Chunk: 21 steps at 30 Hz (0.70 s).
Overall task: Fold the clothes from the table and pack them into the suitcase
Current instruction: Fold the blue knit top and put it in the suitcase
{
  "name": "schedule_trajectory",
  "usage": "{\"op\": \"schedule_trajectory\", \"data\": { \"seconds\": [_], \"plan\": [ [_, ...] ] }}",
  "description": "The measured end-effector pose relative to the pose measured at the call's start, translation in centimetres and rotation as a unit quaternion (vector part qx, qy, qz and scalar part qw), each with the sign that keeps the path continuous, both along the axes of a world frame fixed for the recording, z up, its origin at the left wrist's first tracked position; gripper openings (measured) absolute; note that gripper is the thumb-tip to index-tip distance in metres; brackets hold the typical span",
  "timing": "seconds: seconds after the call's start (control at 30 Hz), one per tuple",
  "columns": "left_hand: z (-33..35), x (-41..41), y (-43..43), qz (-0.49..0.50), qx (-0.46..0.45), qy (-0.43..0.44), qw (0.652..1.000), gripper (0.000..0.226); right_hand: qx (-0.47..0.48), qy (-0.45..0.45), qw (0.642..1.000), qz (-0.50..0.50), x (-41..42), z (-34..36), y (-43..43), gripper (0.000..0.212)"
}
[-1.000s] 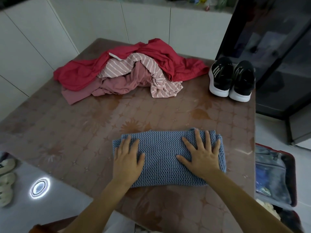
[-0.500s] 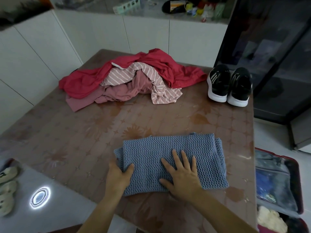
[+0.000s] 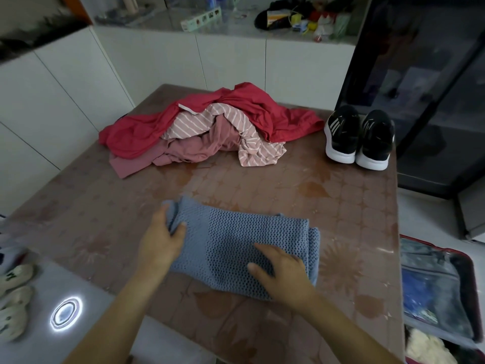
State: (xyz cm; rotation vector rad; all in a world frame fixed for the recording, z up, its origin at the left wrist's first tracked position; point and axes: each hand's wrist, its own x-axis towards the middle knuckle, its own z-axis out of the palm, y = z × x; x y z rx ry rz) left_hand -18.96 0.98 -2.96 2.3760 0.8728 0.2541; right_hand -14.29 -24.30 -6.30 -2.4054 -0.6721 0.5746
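A folded blue knit garment lies on the brown patterned table, near its front edge. My left hand grips the garment's left end and lifts it off the table. My right hand lies on the garment's right front part, thumb and fingers spread, pressing it down. An unfolded pile sits at the far side of the table: a red garment, a pink striped one and a dusty pink one. The open red-rimmed suitcase lies on the floor at the right, with clothes inside.
A pair of black sneakers stands on the table's far right corner. A dark glass cabinet rises behind them. White cabinets run along the left and back. Light slippers lie on the floor at the left.
My left hand went from lying flat on the blue garment to gripping its left end and raising it. My right hand slid toward the front right. The view tilted upward.
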Motion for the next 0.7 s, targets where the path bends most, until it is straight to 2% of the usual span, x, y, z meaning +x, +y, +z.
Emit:
{"op": "schedule_trajectory", "data": {
  "seconds": [0.1, 0.2, 0.23, 0.27, 0.37, 0.4, 0.5, 0.57, 0.63, 0.7],
  "plan": [
    [1.9, 0.8, -4.4, -0.062, 0.003, -0.019, 0.998, 0.064, 0.149, 0.134, 0.974, -0.104, 0.7, 1.5, 0.7, 0.089],
    [2.0, 1.4, -9.4, -0.135, 0.003, -0.015, 0.991, 0.074, 0.285, 0.274, 0.894, -0.21, 1.5, 3.1, 1.0, 0.055],
    [1.5, 1.4, -10.9, -0.166, -0.004, -0.015, 0.986, 0.078, 0.306, 0.297, 0.875, -0.23, 1.8, 3.5, 1.0, 0.04],
    [1.1, 1.4, -12.6, -0.197, -0.014, -0.011, 0.98, 0.082, 0.312, 0.302, 0.867, -0.242, 2.1, 3.8, 0.9, 0.034],
    [-0.3, 0.9, -15.7, -0.251, -0.067, 0.002, 0.966, 0.093, 0.26, 0.266, 0.885, -0.279, 3.0, 2.8, 0.3, 0.054],
    [-0.5, 0.8, -16.2, -0.254, -0.089, 0.006, 0.963, 0.095, 0.236, 0.254, 0.892, -0.289, 3.2, 2.5, 0.0, 0.054],
    [-0.2, 0.6, -16.9, -0.268, -0.141, 0.002, 0.953, 0.094, 0.188, 0.209, 0.912, -0.297, 3.8, 1.7, -1.2, 0.04],
    [0.6, 0.6, -16.9, -0.277, -0.148, -0.01, 0.949, 0.082, 0.181, 0.154, 0.925, -0.296, 4.3, 1.9, -1.9, 0.029],
    [0.8, 0.5, -16.5, -0.299, -0.079, -0.042, 0.95, 0.066, 0.156, 0.103, 0.937, -0.297, 4.8, 1.7, -3.0, 0.03],
    [0.0, 0.6, -16.1, -0.33, 0.035, -0.025, 0.943, 0.058, 0.099, 0.068, 0.948, -0.294, 5.2, 0.7, -4.2, 0.034]
  ]
}}
